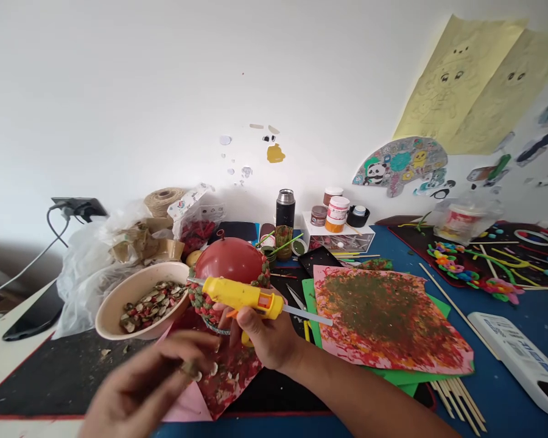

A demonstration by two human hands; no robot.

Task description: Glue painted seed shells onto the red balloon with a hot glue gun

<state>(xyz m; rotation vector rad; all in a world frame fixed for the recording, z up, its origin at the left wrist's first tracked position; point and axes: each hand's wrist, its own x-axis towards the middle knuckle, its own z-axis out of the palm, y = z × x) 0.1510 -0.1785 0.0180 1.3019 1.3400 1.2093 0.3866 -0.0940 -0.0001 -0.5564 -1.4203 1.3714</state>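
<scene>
My right hand [271,337] is wrapped round a yellow hot glue gun [237,293], with a clear glue stick [308,315] jutting from its back. The gun's nozzle points left, in front of a red balloon [231,258] ringed with red and green painted shells. Lower left, my left hand [150,377] is blurred by motion; its fingers pinch a small pistachio shell [190,370]. Close by, a pale oval bowl [107,319] holds many painted shells [150,307]. Under the hands lies paint-stained pink paper [231,383].
A paint-smeared pink sheet [393,316] rests on green paper to the right, beside wooden sticks [459,401] and a white glue-gun-sized device [516,359]. Behind stand a black thermos [285,222] and paint jars [337,213]. A plastic bag [84,274] and twine [163,198] sit left.
</scene>
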